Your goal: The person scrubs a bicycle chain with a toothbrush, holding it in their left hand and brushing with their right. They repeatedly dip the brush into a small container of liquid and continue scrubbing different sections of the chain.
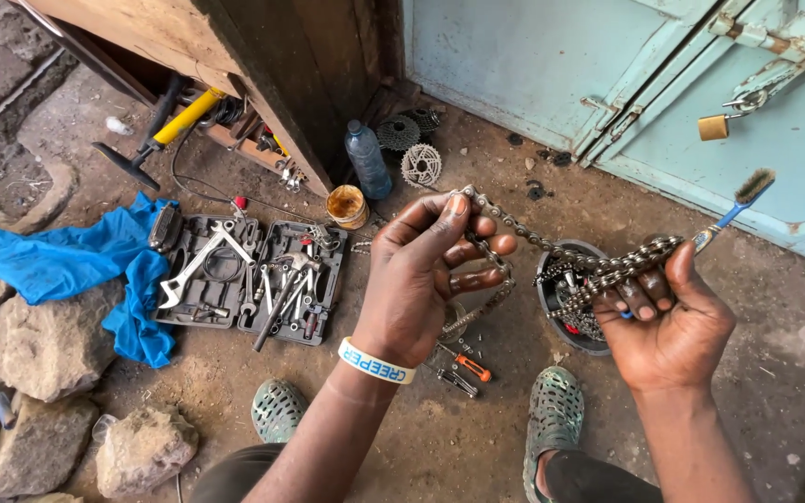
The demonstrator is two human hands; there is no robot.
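While a crumpled blue cloth (pixel 76 265) lies on the dirt floor (pixel 477 438) at far left, an open grey plastic tool case of spanners and pliers (pixel 249 279) sits just beside it, lid flat, apparently so the tools stay within reach. Further right, the left hand (pixel 421 279) pinches a greasy steel bicycle chain (pixel 552 251) between thumb and fingers. The chain runs taut across to the right hand (pixel 668 326), which is closed on its bunched links and on a blue-handled brush with worn bristles (pixel 743 197); held so, the links are spread for the brush. A dark round basin (pixel 552 298) sits below, mostly hidden behind the chain, its contents hard to make out.
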